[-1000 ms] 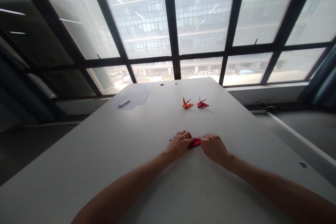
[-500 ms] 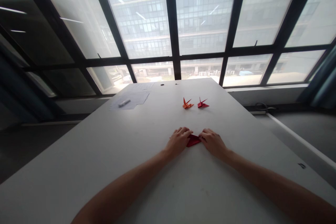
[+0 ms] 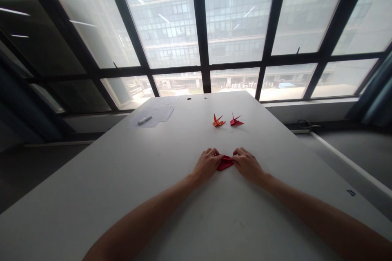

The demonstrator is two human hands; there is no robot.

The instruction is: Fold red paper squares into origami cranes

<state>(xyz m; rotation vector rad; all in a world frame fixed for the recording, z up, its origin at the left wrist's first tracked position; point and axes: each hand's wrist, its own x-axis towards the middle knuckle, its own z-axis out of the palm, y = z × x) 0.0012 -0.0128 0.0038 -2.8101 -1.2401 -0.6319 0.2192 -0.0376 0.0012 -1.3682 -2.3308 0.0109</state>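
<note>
A piece of folded red paper [image 3: 225, 163] lies on the white table [image 3: 171, 151] between my two hands. My left hand [image 3: 209, 163] grips its left side, with the thumb along the upper edge and the fingers curled. On the opposite side, my right hand [image 3: 245, 164] pinches the right corner between thumb and fingers. Parts of the paper are covered by the fingertips. Farther back stand an orange paper crane [image 3: 218, 121] and, to its right, a red paper crane [image 3: 236, 120], both apart from my hands.
Sheets of paper [image 3: 163, 114] lie at the table's far left with a whitish, tube-like object [image 3: 144, 120] on them. A small dark mark [image 3: 351, 192] shows near the right edge. Tall framed windows [image 3: 171, 16] rise beyond the table.
My fingers have shifted slightly on the red paper, and its upper edge looks a little more lifted. My right fingertips have moved slightly left. The cranes stay put.
</note>
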